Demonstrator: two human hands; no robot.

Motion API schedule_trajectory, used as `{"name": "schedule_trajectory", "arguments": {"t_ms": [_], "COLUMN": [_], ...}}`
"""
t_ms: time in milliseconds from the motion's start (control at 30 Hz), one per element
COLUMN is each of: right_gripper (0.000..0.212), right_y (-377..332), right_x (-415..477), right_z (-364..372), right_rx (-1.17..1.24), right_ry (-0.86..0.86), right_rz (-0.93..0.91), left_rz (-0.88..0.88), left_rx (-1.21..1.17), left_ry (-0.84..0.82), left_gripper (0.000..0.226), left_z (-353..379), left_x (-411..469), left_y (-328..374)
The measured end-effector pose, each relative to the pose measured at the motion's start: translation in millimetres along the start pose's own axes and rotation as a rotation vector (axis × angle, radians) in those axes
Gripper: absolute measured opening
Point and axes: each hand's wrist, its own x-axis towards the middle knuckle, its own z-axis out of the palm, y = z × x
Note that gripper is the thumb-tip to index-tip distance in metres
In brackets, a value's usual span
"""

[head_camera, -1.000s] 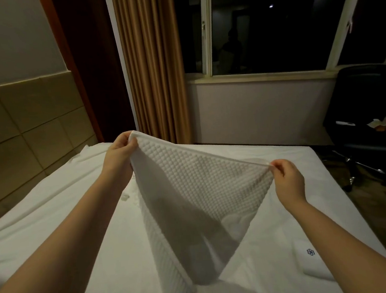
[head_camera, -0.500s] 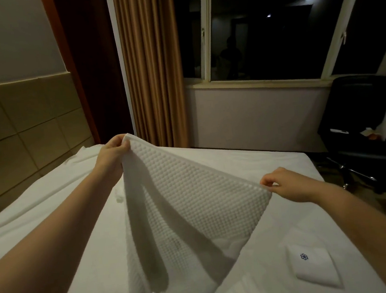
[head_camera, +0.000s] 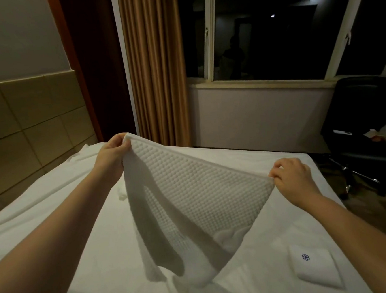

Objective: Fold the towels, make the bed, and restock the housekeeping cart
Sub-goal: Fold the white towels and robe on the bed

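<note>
Left hand (head_camera: 112,153) and right hand (head_camera: 291,178) each pinch a top corner of the towel (head_camera: 198,192), stretching it above the bed (head_camera: 64,204), likely to square it for folding.

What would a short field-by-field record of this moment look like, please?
towel: white, waffle weave, held up over the bed, lower end drooping onto it
left hand: pinches its upper left corner
right hand: pinches its right corner
folded towel: lies on the bed, bottom right, blue logo up
chair: black, right of the bed
</note>
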Motion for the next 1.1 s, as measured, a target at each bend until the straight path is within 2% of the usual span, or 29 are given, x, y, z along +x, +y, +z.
{"name": "schedule_trajectory", "arguments": {"t_ms": [133,333,467,567,600,700,767,833,933,1100], "right_gripper": [0.023,0.031,0.025,0.019,0.023,0.057,0.064,0.053,0.026,0.024], "right_y": [10,17,14,11,5,-45,-91,-123,-136,-143], "right_x": [-3,3,9,11,12,14,17,23,33,33], "right_z": [3,5,3,-6,-9,-25,-39,-48,-50,-47], "right_rx": [-0.172,-0.227,-0.098,0.014,0.089,0.457,0.638,0.747,0.914,0.933], "right_ry": [-0.006,0.021,0.113,0.116,0.110,0.058,-0.031,-0.171,-0.303,-0.193], "right_rz": [0.052,0.167,0.302,0.418,0.420,0.200,0.013,-0.062,0.001,-0.076], "left_rz": [-0.001,0.011,-0.005,-0.002,0.011,0.073,0.103,0.108,0.104,0.164], "left_rx": [0.021,0.078,0.077,0.078,0.089,0.170,0.206,0.204,0.200,0.221], "left_ry": [-0.061,-0.116,-0.118,-0.150,-0.169,-0.260,-0.342,-0.391,-0.333,-0.270], "left_gripper": [0.015,0.016,0.016,0.017,0.017,0.019,0.022,0.023,0.018,0.006], "left_z": [1,8,22,38,46,84,112,131,132,113], "left_x": [-3,-6,-10,-17,-19,-32,-42,-48,-49,-54], "left_y": [0,2,5,7,8,12,13,13,13,5]}}
